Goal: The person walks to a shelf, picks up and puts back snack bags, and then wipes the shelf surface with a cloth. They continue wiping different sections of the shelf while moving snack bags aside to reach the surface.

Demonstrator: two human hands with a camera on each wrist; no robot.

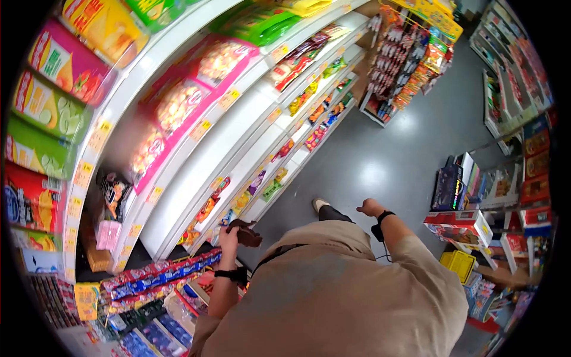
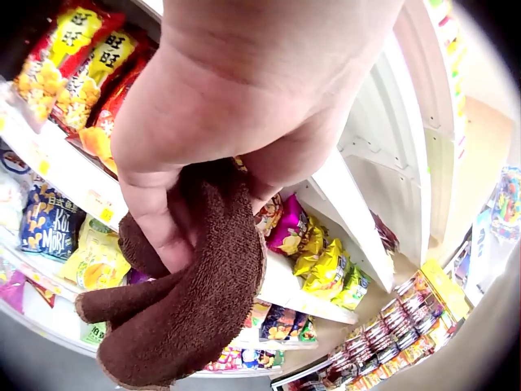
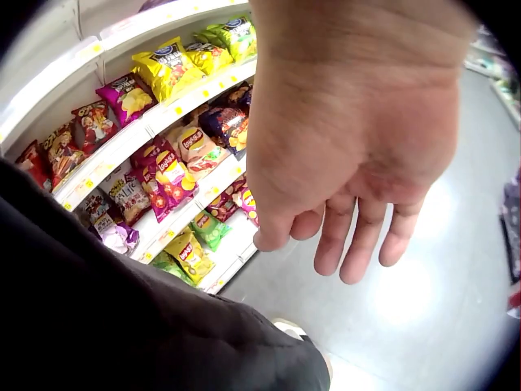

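My left hand [image 1: 228, 239] grips a dark brown cloth [image 1: 247, 235] beside the snack shelves. In the left wrist view the fuzzy cloth [image 2: 213, 269] is bunched under the palm, its folds and ends hanging below the fingers [image 2: 156, 218]. Part of the cloth is hidden inside the hand. My right hand [image 1: 370, 207] hangs out over the floor on the other side of my body, holding nothing. Seen from the right wrist, its fingers [image 3: 364, 244] dangle loosely, a little bent, above the grey floor.
Tiered white shelves [image 1: 202, 172] on the left carry bagged snacks, including pink-edged bags [image 1: 178, 107]. A hanging-snack rack [image 1: 404, 59] stands at the aisle's far end. Boxes [image 1: 458, 226] line the right side. Below me are the grey floor [image 1: 363, 149] and a shoe [image 1: 320, 204].
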